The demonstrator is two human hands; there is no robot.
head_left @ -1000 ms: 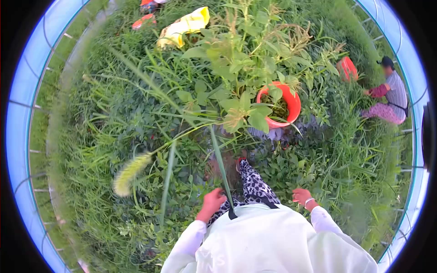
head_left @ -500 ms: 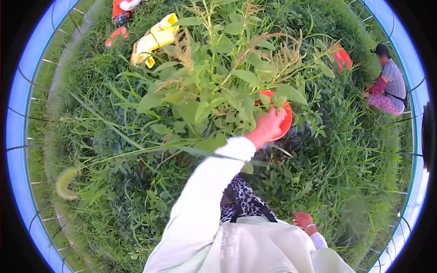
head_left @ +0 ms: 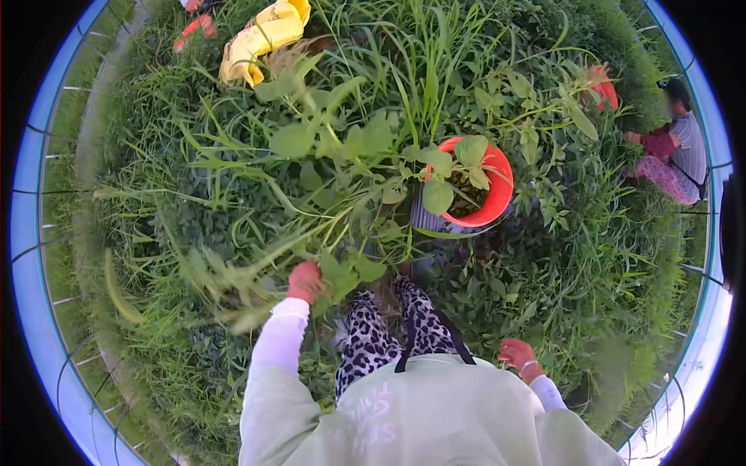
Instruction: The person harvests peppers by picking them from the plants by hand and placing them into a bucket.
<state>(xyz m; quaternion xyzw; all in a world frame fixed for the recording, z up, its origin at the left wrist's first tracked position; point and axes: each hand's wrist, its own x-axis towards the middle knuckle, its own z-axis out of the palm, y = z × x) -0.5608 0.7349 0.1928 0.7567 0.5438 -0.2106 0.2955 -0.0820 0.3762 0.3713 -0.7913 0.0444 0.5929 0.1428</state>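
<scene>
My left hand [head_left: 305, 281] is closed in a fist at left centre, around the stem of a tall broad-leaved weed [head_left: 342, 225]. Its stems lean low across the view, and the tops left of the hand are blurred. My right hand [head_left: 516, 353] is low on the right, close to the greenery, with fingers curled; what they hold, if anything, I cannot make out. Ahead of my legs stands a red-orange bucket [head_left: 500, 194], with small greenish pieces inside. Several weed leaves hang over its left rim.
A yellow sack [head_left: 268, 39] lies in the grass at upper left. Other red containers sit at upper left [head_left: 194, 31] and upper right [head_left: 603, 87]. One person [head_left: 676, 151] crouches at the right; another person's hand [head_left: 191, 5] shows at the top left. Dense grass surrounds me.
My left hand has left the bucket and moved left and nearer to me. The tall weed, upright before, is now bent over toward the left. My right hand has stayed nearly in place.
</scene>
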